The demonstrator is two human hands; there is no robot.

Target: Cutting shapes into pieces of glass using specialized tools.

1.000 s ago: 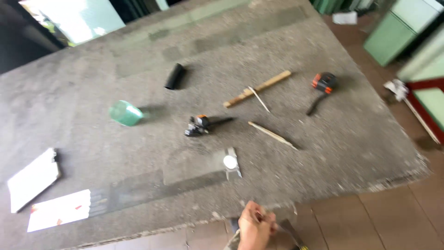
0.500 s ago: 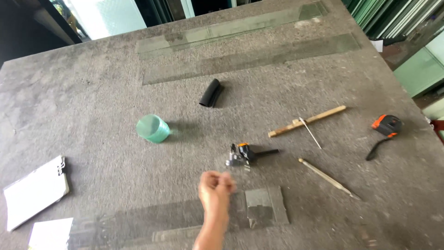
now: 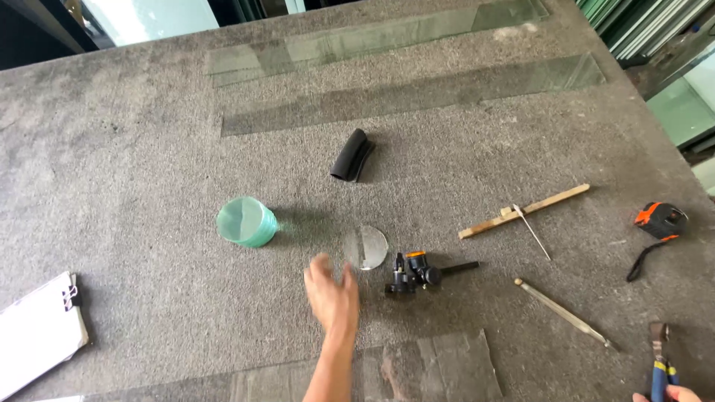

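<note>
The left hand hovers over the grey counter, fingers spread and empty; a round glass disc lies just beyond the fingertips. The right hand grips blue-handled pliers.

Lighting: even daylight, brightest at top left. Shadows: soft and short, falling right of the green glass stack. Glare: faint sheen on the glass strips. Blur: left hand smeared by motion; edges slightly stretched, possibly lens distortion.
</note>
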